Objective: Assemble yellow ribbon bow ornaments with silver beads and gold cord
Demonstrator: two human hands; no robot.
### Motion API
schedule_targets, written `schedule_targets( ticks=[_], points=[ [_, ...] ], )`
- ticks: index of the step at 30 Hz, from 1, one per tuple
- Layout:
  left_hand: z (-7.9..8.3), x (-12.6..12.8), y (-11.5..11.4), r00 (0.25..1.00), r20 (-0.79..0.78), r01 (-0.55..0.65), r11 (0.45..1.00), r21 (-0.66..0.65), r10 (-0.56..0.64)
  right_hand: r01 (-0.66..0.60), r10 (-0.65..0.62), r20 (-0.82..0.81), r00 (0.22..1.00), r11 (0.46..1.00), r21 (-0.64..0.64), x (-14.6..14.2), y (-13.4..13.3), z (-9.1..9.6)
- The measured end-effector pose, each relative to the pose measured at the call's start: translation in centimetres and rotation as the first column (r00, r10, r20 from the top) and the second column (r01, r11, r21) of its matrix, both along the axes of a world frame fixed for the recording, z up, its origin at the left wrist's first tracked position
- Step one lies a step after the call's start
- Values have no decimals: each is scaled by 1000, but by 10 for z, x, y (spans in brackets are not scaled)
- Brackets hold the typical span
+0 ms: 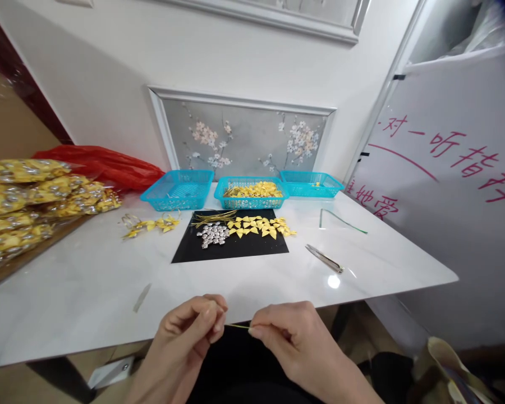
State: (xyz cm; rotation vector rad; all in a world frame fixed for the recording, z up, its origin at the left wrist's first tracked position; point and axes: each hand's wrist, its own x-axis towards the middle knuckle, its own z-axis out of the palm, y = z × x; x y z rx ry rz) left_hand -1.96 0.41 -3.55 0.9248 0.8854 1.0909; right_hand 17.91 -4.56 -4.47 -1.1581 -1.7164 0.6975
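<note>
A thin yellow-green wire [238, 326] stretches between my two hands at the table's front edge. My left hand [193, 328] is closed, its thumb and fingers pinching one end. The other end sits in a pinch of my right hand [292, 334]. Beyond them, a black mat [235, 252] carries silver beads [213, 234], yellow petal-like pieces [261, 225] and a bundle of gold wires [214, 217]. Finished-looking yellow flower pieces with wire [151, 224] lie left of the mat.
Three blue baskets stand at the back: left [177, 191], middle with yellow pieces [252, 205], right [313, 188]. Thread snips [325, 259] and a green strip [345, 220] lie at right. Bagged yellow pieces [29, 205] and red plastic [105, 163] crowd the left.
</note>
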Motion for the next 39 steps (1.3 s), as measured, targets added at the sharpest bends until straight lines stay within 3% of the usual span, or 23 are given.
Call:
schedule_targets(
  ticks=[3,6,9,12,18,24,31,35,39],
  points=[
    [-4,-4,0,970,-240,2,984,176,40,-17,17,-18,1000,1000,-5,-2,-3,4],
    [-8,-4,-1,861,-509,187,913,364,26,-36,38,-62,997,999,32,0,-4,11],
    [-12,-3,-5,798,-588,403,843,357,-133,8,0,-61,998,991,132,3,-3,17],
    [-15,1,-9,756,-628,472,819,327,-185,25,-28,15,999,980,199,2,0,16],
    [-11,6,-10,813,-502,434,882,185,-294,-18,4,64,998,977,213,-5,2,9],
    [-12,6,-8,904,-374,258,962,87,-208,-16,19,-14,1000,980,196,-2,1,14],
    [-7,3,-10,946,-292,148,989,4,-141,-13,22,-39,999,980,200,0,1,19],
    [-3,-4,-7,890,-378,300,952,69,-253,15,-7,-40,999,976,215,3,2,21],
    [-4,-3,-9,784,-490,492,863,118,-380,36,-35,-8,999,973,227,6,5,22]
  ],
)
